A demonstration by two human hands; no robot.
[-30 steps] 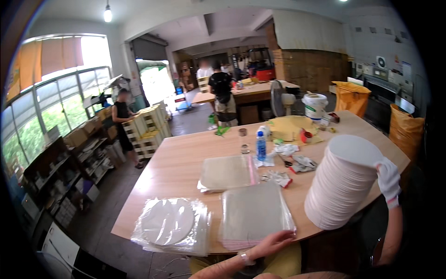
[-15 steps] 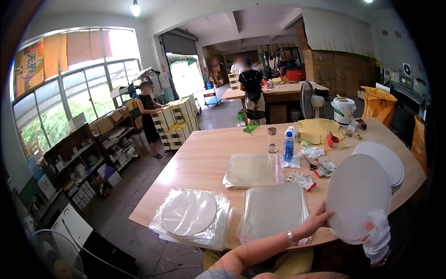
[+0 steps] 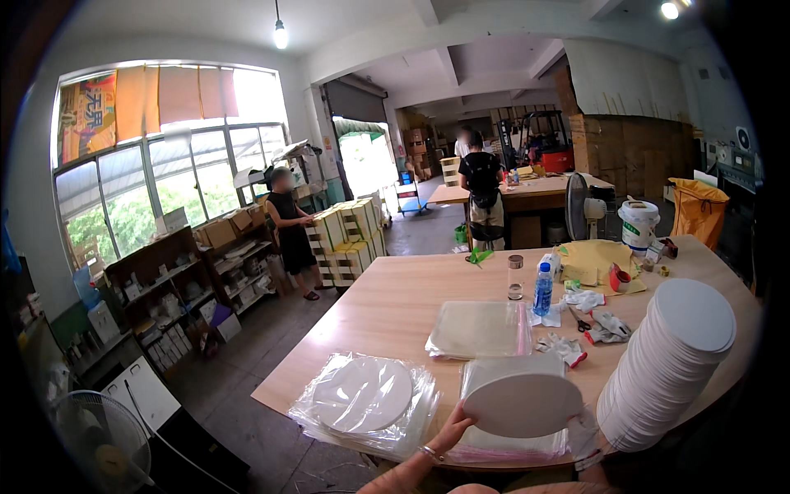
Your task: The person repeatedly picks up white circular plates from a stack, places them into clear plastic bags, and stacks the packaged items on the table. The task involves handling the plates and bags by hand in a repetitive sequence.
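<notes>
In front of you a wooden table [image 3: 395,321] carries a blue-capped water bottle [image 3: 542,290] beside a clear glass jar [image 3: 515,277], with scissors [image 3: 581,322] and scattered work gloves [image 3: 607,327] just to their right. Farther back lie yellow sheets [image 3: 594,262], a roll of red tape [image 3: 619,278] and a white bucket [image 3: 639,225]. Beyond the table stands a pedestal fan [image 3: 578,206]; a second fan [image 3: 99,440] sits at your lower left

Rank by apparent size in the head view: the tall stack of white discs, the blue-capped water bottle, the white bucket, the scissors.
1. Stack of white discs, nearest the camera.
2. White bucket, though it stands farther off.
3. Water bottle.
4. Scissors.
</notes>
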